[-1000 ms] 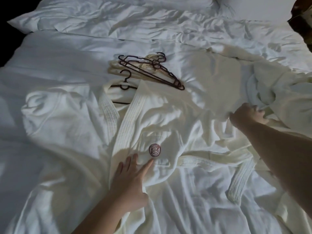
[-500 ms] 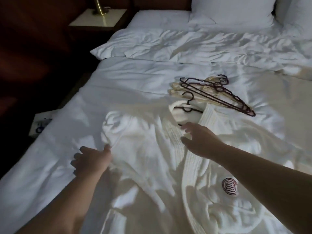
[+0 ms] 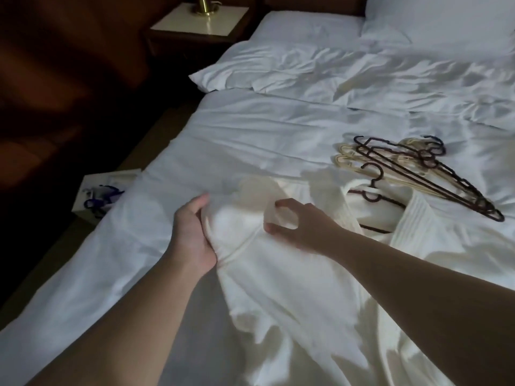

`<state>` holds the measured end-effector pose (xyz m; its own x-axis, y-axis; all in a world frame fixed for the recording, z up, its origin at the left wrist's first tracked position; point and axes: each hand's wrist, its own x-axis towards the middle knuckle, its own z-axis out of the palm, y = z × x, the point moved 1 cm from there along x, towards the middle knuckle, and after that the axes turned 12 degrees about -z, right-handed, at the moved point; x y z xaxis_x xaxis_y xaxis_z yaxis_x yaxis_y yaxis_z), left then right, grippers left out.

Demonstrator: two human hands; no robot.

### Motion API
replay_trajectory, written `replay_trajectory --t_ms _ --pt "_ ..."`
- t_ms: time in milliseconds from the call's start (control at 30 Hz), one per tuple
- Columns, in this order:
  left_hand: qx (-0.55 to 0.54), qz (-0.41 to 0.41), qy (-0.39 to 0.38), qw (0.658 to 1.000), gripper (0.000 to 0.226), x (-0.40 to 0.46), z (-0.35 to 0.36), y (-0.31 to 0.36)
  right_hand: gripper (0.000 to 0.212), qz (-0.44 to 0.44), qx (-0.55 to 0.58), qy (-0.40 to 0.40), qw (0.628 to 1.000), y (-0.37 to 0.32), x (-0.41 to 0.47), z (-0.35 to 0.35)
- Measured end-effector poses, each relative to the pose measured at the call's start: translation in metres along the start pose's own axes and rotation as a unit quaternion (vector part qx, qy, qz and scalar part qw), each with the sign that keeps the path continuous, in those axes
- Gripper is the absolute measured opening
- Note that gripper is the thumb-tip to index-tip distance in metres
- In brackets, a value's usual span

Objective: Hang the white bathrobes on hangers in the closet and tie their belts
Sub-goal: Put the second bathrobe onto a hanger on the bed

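Over on the far left there's a small white box (image 3: 104,195) with blue ribbon sitting on the dark floor beside the bed, and a nightstand (image 3: 200,23) with a brass lamp base (image 3: 204,6) is standing up by the headboard. The left hand (image 3: 192,235) is gripping a bunched-up fold of the white bathrobe (image 3: 278,274) — fingers curled into the fabric, thumb up top. Just beside it the right hand (image 3: 298,227) is pinching another bit of the same robe, thumb and fingers curling round a raised fold. The robe itself is lying spread out on the bed (image 3: 264,129), nowhere near a closet, with one dark hanger (image 3: 373,190) sitting inside its ribbed collar. Further right — a loose pile of hangers (image 3: 418,168), dark ones lying over cream ones, is resting on the rumpled sheet just behind the collar. A pillow (image 3: 446,20) is sitting at the top right.
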<state>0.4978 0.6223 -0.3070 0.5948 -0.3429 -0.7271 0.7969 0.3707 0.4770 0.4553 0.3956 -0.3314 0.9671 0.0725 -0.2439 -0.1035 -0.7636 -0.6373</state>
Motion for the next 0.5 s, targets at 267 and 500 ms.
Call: replay_trajectory --t_ms 267,500 --pt "0.159 -0.021 0.081 0.984 0.021 -0.006 -0.039 0.024 0.058 0.019 -0.055 -0.023 0.998 0.018 0.013 0.026" --pt "-0.133 -0.054 -0.112 0.983 0.012 -0.010 -0.065 0.051 0.089 0.045 -0.080 -0.060 0.994 0.022 0.028 0.022"
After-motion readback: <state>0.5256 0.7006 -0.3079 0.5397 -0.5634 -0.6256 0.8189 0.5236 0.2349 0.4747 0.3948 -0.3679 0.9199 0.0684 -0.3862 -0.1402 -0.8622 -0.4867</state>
